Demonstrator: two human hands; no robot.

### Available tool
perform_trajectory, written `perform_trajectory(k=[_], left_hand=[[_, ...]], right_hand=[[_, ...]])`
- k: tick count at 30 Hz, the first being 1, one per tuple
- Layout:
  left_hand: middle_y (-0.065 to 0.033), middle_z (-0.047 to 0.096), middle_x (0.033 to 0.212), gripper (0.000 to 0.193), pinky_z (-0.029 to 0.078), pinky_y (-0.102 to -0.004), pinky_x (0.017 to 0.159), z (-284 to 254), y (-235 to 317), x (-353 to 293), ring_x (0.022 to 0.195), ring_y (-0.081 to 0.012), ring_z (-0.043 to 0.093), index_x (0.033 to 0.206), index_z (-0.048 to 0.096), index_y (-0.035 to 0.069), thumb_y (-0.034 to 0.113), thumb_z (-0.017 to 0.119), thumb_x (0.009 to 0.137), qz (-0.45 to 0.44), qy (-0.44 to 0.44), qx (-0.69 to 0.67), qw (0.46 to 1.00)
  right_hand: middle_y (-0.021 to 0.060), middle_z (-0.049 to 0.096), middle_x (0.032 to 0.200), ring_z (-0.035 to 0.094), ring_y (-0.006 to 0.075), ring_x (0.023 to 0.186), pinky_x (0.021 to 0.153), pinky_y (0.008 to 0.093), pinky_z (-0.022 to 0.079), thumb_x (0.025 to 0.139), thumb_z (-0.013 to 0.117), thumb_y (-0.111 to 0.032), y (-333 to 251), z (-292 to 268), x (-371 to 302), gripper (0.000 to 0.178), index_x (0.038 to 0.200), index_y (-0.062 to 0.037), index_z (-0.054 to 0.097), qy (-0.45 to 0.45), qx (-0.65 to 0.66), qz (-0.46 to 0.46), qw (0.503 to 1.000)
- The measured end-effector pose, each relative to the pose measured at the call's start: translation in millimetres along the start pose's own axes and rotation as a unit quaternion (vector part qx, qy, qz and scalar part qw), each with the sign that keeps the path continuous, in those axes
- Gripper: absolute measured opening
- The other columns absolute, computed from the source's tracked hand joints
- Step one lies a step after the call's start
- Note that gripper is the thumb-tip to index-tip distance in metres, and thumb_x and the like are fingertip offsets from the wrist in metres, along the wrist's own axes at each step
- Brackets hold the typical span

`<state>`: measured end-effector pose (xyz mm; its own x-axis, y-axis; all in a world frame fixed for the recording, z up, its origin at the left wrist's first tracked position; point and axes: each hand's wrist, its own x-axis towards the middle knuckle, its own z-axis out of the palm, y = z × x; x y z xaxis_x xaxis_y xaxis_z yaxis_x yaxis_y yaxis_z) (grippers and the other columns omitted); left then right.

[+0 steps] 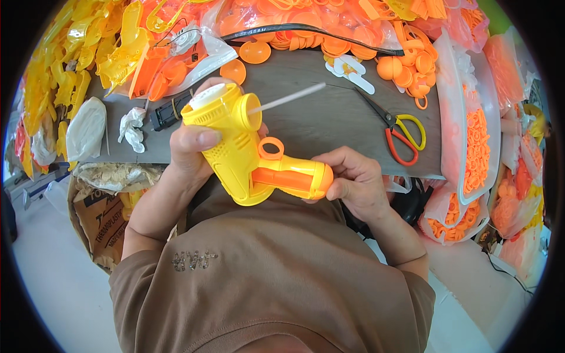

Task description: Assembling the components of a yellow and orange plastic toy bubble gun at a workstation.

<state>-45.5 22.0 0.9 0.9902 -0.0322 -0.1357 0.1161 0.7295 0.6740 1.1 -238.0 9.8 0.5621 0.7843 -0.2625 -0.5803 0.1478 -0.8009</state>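
Note:
I hold a yellow plastic toy bubble gun (235,156) in front of my chest, tilted sideways. My left hand (197,138) is wrapped round its wide body, thumb near a white round part (207,97) at the end. My right hand (353,176) pinches the orange tip of the handle, which has an orange panel (276,179). An orange ring-shaped trigger (271,148) sticks out where handle and body meet. From a round opening in the body a thin whitish tube (291,97) points up to the right, slightly blurred.
Scissors (395,126) with red and yellow handles lie on the dark tabletop (347,129). Behind are orange parts (312,35); yellow shells (76,47) pile at the left. A clear bin (474,147) of small orange rings stands right. A black tool (169,113) and crumpled white plastic (132,127) lie left.

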Motion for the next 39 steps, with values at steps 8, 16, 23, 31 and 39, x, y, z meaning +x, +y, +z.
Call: perform_trajectory(k=[8,16,23,31,39], left_hand=[[-0.0169,0.059,0.095,0.068,0.054,-0.0446,0.075,-6,-9,-21,0.085,-0.0347,0.063,0.116,0.042,0.007,0.022,0.068,0.056,-0.023,0.044,-0.003,0.999],[-0.0168,0.058,0.093,0.068,0.055,-0.043,0.074,-2,-5,-24,0.083,-0.0329,0.064,0.115,0.04,0.004,0.021,0.07,0.056,0.007,0.04,0.013,0.999],[-0.0168,0.057,0.09,0.067,0.057,-0.0454,0.071,0,-12,-33,0.081,-0.035,0.064,0.11,0.039,0.002,0.02,0.071,0.054,-0.021,0.06,-0.039,0.997],[-0.0171,0.057,0.092,0.065,0.056,-0.0454,0.072,-1,-23,-36,0.08,-0.0361,0.064,0.111,0.041,0.002,0.02,0.07,0.055,-0.023,0.043,-0.012,0.999],[-0.019,0.057,0.1,0.068,0.055,-0.0467,0.075,11,-13,-26,0.089,-0.0372,0.062,0.12,0.04,0.005,0.023,0.067,0.06,0.033,0.092,0.012,0.995]], right_hand=[[0.0124,0.064,0.104,0.063,0.0159,0.091,0.082,0.0303,0.052,0.078,0.074,-0.022,12,6,-8,0.05,0.113,0.0073,0.054,0.029,-0.028,0.034,0.999],[0.0092,0.063,0.106,0.06,0.0124,0.093,0.085,0.0257,0.048,0.082,0.069,-0.007,-2,13,-12,0.043,0.119,0.0082,0.054,0.011,-0.238,-0.023,0.971],[0.0103,0.064,0.099,0.062,0.0136,0.088,0.079,0.0258,0.049,0.078,0.072,-0.007,-4,16,-17,0.042,0.115,0.0049,0.057,-0.016,-0.325,-0.02,0.945],[0.0089,0.063,0.106,0.061,0.0127,0.093,0.085,0.0276,0.049,0.081,0.07,-0.008,20,3,-23,0.038,0.115,0.0046,0.057,0.03,-0.071,0.089,0.993],[0.011,0.055,0.104,0.062,0.016,0.083,0.076,0.0274,0.053,0.091,0.059,-0.02,-1,5,-16,0.046,0.126,0.0078,0.047,0.027,-0.198,-0.05,0.979]])
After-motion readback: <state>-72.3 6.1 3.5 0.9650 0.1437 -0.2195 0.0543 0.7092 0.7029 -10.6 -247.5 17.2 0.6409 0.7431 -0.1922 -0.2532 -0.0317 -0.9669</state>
